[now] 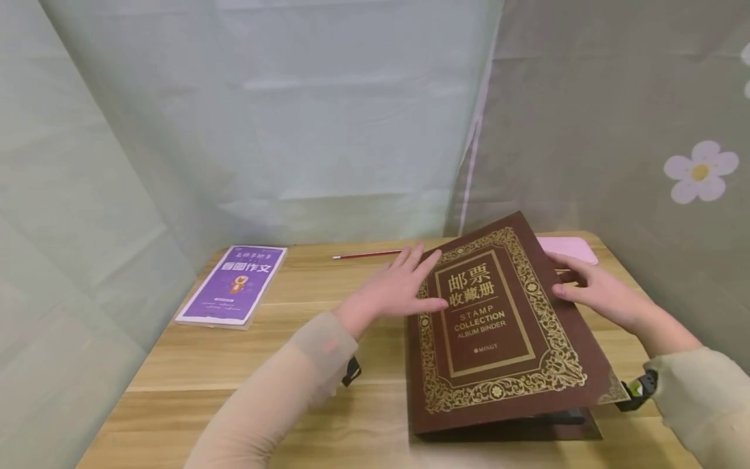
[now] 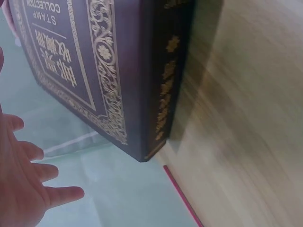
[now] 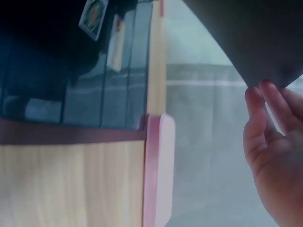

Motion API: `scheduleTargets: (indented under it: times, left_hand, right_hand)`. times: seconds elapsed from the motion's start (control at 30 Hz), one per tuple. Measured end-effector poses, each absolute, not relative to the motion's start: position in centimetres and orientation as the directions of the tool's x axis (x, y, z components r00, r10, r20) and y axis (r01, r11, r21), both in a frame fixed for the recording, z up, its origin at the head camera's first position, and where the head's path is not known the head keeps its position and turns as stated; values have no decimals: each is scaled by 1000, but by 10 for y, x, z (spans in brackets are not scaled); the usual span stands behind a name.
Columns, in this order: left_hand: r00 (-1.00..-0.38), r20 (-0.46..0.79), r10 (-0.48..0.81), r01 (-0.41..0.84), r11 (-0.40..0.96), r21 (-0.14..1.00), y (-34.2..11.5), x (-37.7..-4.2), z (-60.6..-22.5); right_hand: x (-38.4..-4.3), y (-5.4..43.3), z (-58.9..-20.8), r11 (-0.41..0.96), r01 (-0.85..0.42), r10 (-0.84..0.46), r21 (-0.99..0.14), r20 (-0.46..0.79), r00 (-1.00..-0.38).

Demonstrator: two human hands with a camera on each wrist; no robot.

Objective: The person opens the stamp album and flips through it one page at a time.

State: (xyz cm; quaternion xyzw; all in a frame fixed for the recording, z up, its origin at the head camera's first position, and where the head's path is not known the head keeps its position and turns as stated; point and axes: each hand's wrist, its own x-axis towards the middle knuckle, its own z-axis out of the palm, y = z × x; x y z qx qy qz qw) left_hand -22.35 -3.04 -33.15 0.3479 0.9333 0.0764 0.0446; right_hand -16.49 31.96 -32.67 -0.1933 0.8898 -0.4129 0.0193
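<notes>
A dark brown stamp album (image 1: 480, 361) with gold ornament lies on the wooden table, its front cover raised at a slant from the right side. My right hand (image 1: 597, 293) holds the cover's right edge, thumb on the front and fingers behind. Beneath the cover, the right wrist view shows a black stamp page (image 3: 85, 101) with clear strips and a stamp (image 3: 93, 19); a second pale piece is blurred. Fingers spread, my left hand (image 1: 404, 283) is over the cover's left part. From the left wrist view, a gap separates that hand from the cover.
A purple book (image 1: 219, 303) lies at the table's left edge. Behind the album are a red pencil (image 1: 369, 254) and a rounded pink case (image 1: 577, 249), partly covered by the album. Fabric curtains (image 1: 351, 117) hang at the back and sides.
</notes>
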Motion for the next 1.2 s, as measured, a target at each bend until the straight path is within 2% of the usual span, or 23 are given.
scheduleTargets:
  times: [0.2, 0.43, 0.8, 1.07, 1.2]
  left_hand:
    - [-746, -9, 666, 654, 735, 179, -25, -222, -325]
    - [-737, 11, 675, 659, 716, 229, -21, -220, -320]
    - [-751, 61, 658, 644, 707, 292, -21, -222, -301]
    - [-755, 110, 646, 643, 699, 313, -23, -222, -284]
    - [-758, 117, 641, 633, 682, 368, -24, -221, -278]
  right_hand:
    - [-171, 304, -316, 434, -417, -423, -798, 229, -877]
    - [-176, 283, -304, 377, -475, -412, -795, 315, -855]
    - [-180, 245, -286, 248, -436, -437, -865, 302, -847]
    - [-181, 218, -279, 202, -356, -430, -912, 244, -869]
    - [-183, 207, -278, 213, -374, -409, -903, 266, -873]
